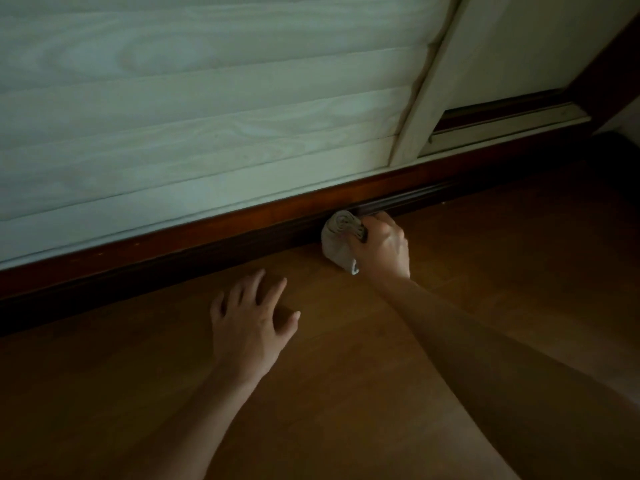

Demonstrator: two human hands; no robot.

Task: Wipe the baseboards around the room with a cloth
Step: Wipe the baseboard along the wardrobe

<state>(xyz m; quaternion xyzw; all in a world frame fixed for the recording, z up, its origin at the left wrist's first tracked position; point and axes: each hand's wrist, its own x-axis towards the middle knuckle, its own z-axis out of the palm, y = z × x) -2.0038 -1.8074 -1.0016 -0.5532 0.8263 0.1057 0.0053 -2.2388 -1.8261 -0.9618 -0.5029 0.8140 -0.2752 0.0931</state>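
Right hand (381, 247) wiping a bunched cloth (341, 240) along the dark baseboard (173, 244), just toward 3 o'clock from centre.
Its fingers curl tight round the cloth, which touches the baseboard's lower moulding at the floor (467, 289). The left hand (249, 320), toward 6 o'clock, lies spread and straight-fingered on the boards, holding nothing. Wadded so small, the cloth may skip the top ledge and grooves, and the dim light could hide missed dust.
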